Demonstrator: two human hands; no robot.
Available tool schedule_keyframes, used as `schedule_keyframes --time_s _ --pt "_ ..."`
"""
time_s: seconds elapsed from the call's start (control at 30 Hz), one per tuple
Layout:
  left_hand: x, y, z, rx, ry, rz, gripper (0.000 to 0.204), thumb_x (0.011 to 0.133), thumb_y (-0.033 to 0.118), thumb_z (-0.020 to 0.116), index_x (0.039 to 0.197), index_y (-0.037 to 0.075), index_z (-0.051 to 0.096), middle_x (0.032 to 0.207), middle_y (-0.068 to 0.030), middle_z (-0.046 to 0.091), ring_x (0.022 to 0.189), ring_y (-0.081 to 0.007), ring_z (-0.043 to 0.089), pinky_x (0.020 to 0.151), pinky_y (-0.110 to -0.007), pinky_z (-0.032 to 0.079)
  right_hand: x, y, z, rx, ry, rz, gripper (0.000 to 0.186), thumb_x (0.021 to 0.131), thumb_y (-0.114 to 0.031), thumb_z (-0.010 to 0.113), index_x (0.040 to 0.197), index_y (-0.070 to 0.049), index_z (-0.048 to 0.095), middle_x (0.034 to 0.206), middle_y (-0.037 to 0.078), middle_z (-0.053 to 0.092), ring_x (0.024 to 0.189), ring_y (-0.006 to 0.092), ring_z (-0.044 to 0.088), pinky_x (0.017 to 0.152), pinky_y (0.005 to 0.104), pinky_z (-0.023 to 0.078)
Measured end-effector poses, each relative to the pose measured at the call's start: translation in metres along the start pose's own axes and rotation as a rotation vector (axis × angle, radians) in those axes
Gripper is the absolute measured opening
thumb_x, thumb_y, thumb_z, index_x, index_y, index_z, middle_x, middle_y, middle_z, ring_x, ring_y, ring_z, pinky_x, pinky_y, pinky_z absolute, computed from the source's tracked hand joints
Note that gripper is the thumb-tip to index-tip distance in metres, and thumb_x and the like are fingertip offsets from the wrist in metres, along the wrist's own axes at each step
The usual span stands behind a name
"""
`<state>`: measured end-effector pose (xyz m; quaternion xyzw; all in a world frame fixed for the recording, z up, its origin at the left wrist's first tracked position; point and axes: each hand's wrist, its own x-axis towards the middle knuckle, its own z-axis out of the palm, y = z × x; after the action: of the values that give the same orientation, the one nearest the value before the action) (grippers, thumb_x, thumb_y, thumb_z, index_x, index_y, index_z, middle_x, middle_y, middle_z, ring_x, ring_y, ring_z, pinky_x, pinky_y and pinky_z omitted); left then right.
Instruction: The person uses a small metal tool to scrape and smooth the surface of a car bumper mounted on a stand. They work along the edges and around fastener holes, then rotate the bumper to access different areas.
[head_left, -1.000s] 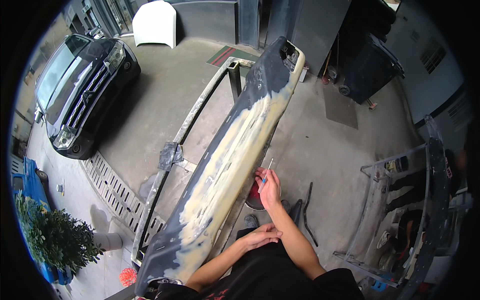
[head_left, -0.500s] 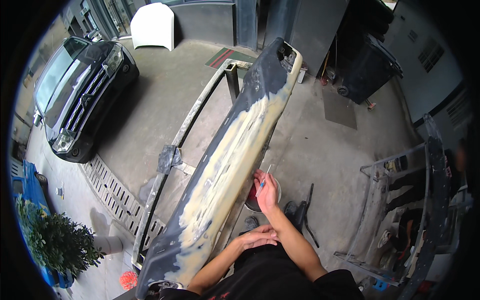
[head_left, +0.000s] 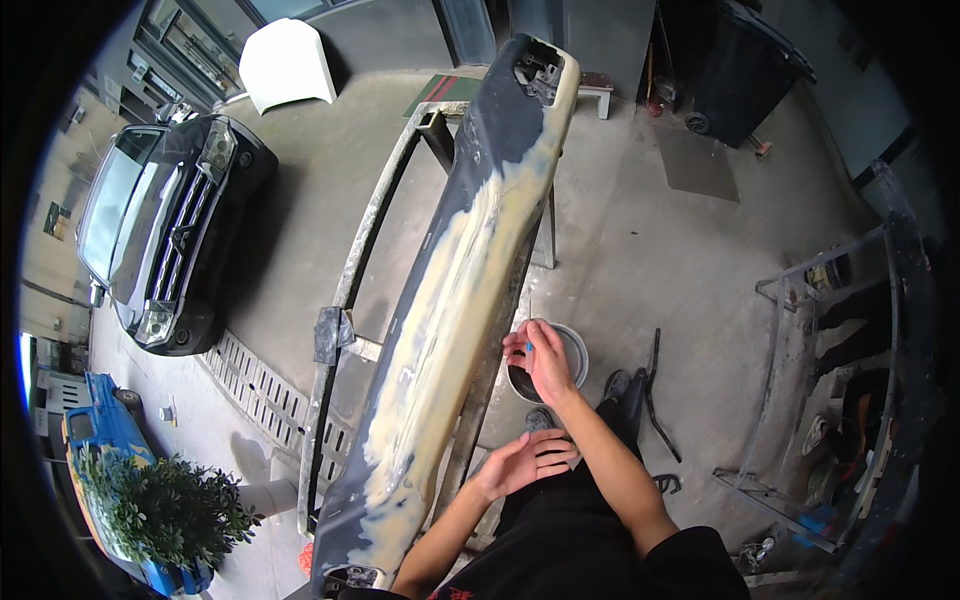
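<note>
A car bumper (head_left: 458,300), dark grey with broad cream patches of filler, lies slantwise in front of me. My right hand (head_left: 548,365) is raised just right of its edge, fingers curled round a thin stick with a blue part (head_left: 530,347); most of the stick is hidden, and its exact kind cannot be made out. Beneath that hand stands a round bucket (head_left: 578,352) with dark contents. My left hand (head_left: 522,465) is held low before my body, its fingers apart and nothing in it.
A metal stand (head_left: 372,235) carries the bumper, with a dark pad (head_left: 329,336) on its rail. At left are a black car (head_left: 180,235), a floor grate (head_left: 262,385) and a potted plant (head_left: 165,510). Another frame (head_left: 765,385) stands right, with a person's legs (head_left: 850,335) behind.
My left hand has come away from my right forearm, and its fingers have spread. My right hand has turned, its fingers curling further round the stick. The whole view has shifted and tilted.
</note>
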<state>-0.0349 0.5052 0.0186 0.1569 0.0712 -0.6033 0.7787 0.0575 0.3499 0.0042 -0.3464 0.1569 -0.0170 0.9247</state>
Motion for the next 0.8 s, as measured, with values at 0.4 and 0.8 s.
schedule_keyframes --time_s 0.4,0.8 --pt "0.095 0.157 0.115 2.305 1.352 0.742 0.102 0.065 0.025 0.087 0.146 -0.001 0.030 0.138 -0.0263 0.044 0.129 -0.0400 0.044 0.105 -0.046 0.038 0.052 -0.048 -0.039 -0.658 -0.059 -0.340 0.028 0.096 -0.009 0.054 0.121 -0.002 0.063 0.066 0.003 0.057 0.058 0.0075 0.052 0.056 0.0242 0.044" --pt "0.158 0.181 0.095 2.431 1.733 0.504 0.108 0.059 0.036 0.089 0.143 -0.001 0.032 0.115 -0.0191 0.056 0.099 -0.0363 0.061 0.078 -0.042 0.052 0.091 -0.061 -0.055 -0.613 -0.203 -0.370 0.024 0.093 -0.005 0.056 0.113 0.003 0.067 0.097 0.019 0.072 0.078 0.0222 0.072 0.063 0.0293 0.053"
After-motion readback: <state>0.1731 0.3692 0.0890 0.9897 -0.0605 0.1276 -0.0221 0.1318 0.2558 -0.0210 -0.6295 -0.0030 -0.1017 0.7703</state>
